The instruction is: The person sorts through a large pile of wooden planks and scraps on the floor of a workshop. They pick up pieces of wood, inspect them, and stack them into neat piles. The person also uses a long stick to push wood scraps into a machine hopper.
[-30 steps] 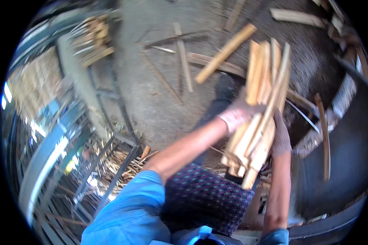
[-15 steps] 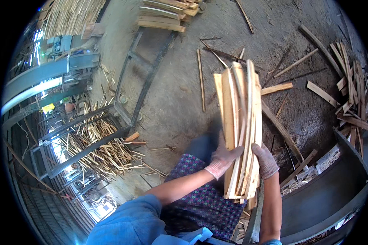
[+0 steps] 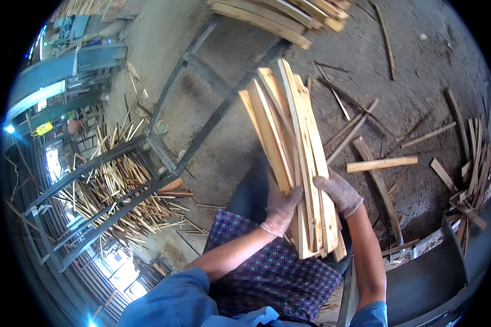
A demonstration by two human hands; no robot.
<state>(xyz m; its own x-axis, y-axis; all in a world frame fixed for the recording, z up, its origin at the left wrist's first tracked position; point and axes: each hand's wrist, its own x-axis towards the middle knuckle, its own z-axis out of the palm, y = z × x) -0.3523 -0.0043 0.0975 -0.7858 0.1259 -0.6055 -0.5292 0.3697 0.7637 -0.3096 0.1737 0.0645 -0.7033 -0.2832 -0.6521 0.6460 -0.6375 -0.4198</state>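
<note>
A bundle of long pale wooden slats is held up in front of me, its far end fanned a little and leaning left. My left hand, in a light knitted glove, grips the bundle's left side with the thumb over the top. On the opposite side my right hand, gloved too, presses against the slats with its thumb on top. The fingers under the bundle are hidden on both sides. Below the near end is a dark patterned cloth over my lap.
A dark metal frame runs along the floor to a stack of slats at the top. Many thin offcuts lie heaped at left. Loose strips and a scrap pile lie at right, near a dark metal trough.
Both hands have carried the slat bundle leftward, and its far end has tilted left. My view has turned, so the floor frame and stack appear farther right.
</note>
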